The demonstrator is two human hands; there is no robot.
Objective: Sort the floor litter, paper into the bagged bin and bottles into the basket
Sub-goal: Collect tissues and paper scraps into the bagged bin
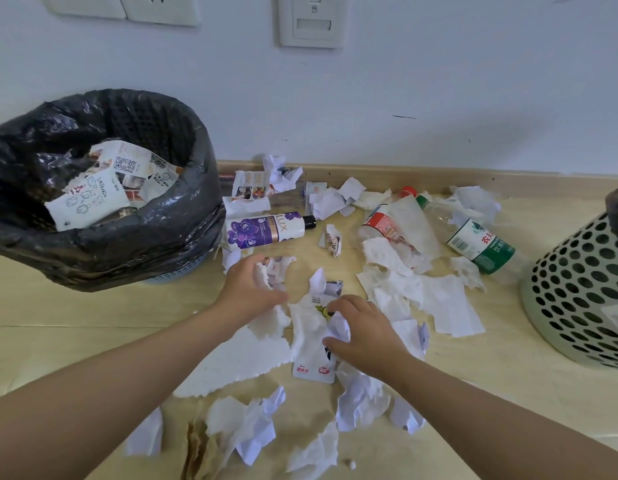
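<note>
Bare floor [75, 327] left of the litter, in front of the bin [155, 258]: open lane there. The bin mouth is wide; the sheets [103, 188] inside lie low, with room above them. A purple bottle [269, 230] lies just beside the bin's right flank and blocks a low pass on that side. The centre is carpeted with paper [439, 299], no bare patch between the left hand [248, 289] and the right hand [363, 330]. Two clear bottles [480, 244] lie near the skirting, partly under tissue. A bare strip [501, 344] runs between the paper and the basket [577, 299]. The basket rim is cut off by the frame; I cannot tell whether its opening is free.
</note>
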